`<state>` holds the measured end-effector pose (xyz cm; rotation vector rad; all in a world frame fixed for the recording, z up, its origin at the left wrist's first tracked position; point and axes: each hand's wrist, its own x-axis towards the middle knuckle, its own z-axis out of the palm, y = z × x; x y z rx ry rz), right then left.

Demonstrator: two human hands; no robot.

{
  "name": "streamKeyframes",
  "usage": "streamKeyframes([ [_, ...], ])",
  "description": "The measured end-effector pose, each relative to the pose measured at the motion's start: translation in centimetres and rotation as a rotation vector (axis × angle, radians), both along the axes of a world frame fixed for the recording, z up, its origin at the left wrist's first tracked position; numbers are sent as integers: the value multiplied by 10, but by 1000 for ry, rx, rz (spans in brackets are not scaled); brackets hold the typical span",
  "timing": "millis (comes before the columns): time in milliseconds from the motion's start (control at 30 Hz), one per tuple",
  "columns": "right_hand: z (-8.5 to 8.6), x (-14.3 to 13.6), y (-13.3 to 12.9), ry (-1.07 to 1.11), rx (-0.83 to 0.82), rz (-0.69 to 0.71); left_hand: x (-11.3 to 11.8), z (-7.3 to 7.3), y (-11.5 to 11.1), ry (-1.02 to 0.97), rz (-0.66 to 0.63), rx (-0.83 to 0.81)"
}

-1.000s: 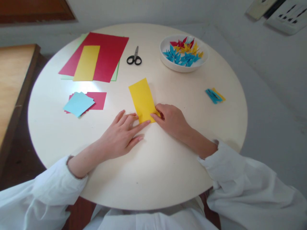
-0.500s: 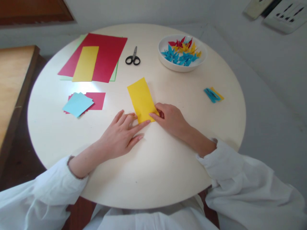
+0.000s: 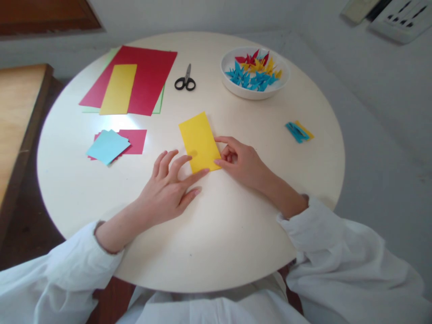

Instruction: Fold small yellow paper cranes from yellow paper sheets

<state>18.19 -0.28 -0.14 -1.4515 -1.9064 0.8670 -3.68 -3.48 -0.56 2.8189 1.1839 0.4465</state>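
Observation:
A yellow paper lies at a slant on the table in front of me. My left hand is open with fingers spread; its index finger presses along the paper's near edge, and another fingertip touches the left edge. At the lower right corner, the thumb of my right hand rests on the paper. The right index finger stretches to the paper's right edge, and the other fingers are curled beside the corner, partly hidden.
Black-handled scissors lie beyond the paper. A white bowl holds folded paper shapes. Blue and yellow folded strips lie right. Light blue paper sits on pink pieces. Larger red sheets bear a yellow strip.
My right index finger has stretched up along the paper's right edge. The left hand's fingers have spread further, and the paper's far edge looks wider. The view has shifted slightly.

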Motion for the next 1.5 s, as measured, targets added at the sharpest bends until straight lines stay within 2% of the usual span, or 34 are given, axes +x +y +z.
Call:
streamKeyframes([
  [233, -1, 3, 3, 53, -28, 41, -1, -4, 6, 113, -150, -119],
  [533, -7, 4, 4, 95, -39, 62, 0, -4, 6, 53, -147, -114],
  [800, -6, 4, 1, 154, -70, 71, 7, -3, 12, -107, -42, -102],
  [900, -6, 5, -3, 128, -15, 39, 9, -2, 13, -135, -26, -98],
  [1000, -6, 8, -11, 34, 125, -1, 9, 0, 14, -132, -40, -101],
  [1133, -5, 11, -19, -70, 239, 36, 10, 2, 19, -92, -85, -117],
  [1300, -6, 10, -20, -125, 281, 35, 11, 1, 24, -77, -140, -213],
  [1500, -6, 9, -21, -118, 251, 12, 9, -1, 24, -99, -148, -251],
])
